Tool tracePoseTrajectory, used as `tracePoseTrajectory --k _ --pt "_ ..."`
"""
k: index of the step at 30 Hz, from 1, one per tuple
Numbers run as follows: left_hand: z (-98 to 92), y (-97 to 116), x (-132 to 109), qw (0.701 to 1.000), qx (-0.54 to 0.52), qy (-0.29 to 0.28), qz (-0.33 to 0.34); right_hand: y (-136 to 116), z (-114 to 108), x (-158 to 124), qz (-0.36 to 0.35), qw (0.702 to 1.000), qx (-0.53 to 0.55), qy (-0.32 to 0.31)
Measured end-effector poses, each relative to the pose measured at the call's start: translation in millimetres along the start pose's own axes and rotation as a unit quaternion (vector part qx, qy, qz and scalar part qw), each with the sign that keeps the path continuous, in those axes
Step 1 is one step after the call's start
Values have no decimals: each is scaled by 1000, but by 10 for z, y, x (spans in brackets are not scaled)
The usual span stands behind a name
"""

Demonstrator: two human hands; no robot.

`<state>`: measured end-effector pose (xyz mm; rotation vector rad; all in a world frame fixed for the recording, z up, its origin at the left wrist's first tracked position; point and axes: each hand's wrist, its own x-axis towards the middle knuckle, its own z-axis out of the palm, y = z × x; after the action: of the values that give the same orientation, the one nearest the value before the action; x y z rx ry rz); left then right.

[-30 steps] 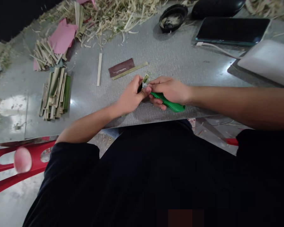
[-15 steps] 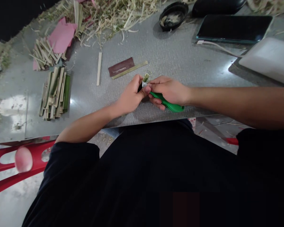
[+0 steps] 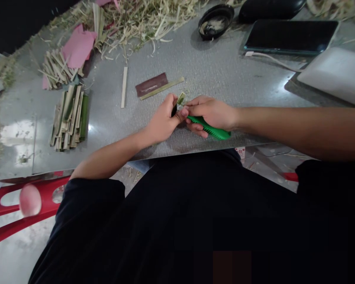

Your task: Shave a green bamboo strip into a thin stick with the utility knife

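My left hand (image 3: 163, 120) is closed around a short bamboo strip (image 3: 182, 98) whose pale green tip sticks out above the fingers. My right hand (image 3: 210, 112) grips a green-handled utility knife (image 3: 210, 129), its blade end set against the strip where the two hands meet. Both hands hover just above the grey table (image 3: 225, 75), near its front edge.
A stack of cut bamboo strips (image 3: 69, 118) lies at the left, with a looser pile and pink paper (image 3: 78, 45) behind. A single stick (image 3: 124, 86), a brown sandpaper piece (image 3: 151, 84), a black bowl (image 3: 215, 21), a phone (image 3: 290, 36) and a white box (image 3: 334, 75) lie around.
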<state>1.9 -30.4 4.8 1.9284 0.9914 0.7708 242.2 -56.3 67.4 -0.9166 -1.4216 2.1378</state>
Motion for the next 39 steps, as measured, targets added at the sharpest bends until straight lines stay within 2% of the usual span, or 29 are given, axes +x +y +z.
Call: tracePoseTrajectory --k 3,8,10,14,19,24,26,30,32,39 --pt "9 15 -21 1000 3 5 5 -7 -30 -5 10 999 2 -33" --pt "1 -2 0 1000 -1 2 -14 31 -8 5 -30 999 3 25" --pt "-10 -2 5 1000 3 -1 -13 40 -22 15 -29 1000 8 9" --pt "-6 25 -32 1000 10 5 11 20 -68 15 19 999 8 -46" --pt "1 48 -63 1000 22 17 5 2 9 -6 5 1000 11 12" --pt "-46 41 -7 1000 -6 -7 3 -14 100 -20 -5 998 -6 59" --pt "-51 37 3 1000 -3 -7 0 -17 86 -20 -9 998 -4 59" --pt "-24 31 -29 1000 20 10 -6 -15 4 -13 6 1000 6 -5" --pt "-12 26 -48 1000 19 14 -4 -13 -16 -8 13 1000 6 -17" --pt "-49 -23 4 1000 14 9 -6 33 50 7 -36 998 -16 43"
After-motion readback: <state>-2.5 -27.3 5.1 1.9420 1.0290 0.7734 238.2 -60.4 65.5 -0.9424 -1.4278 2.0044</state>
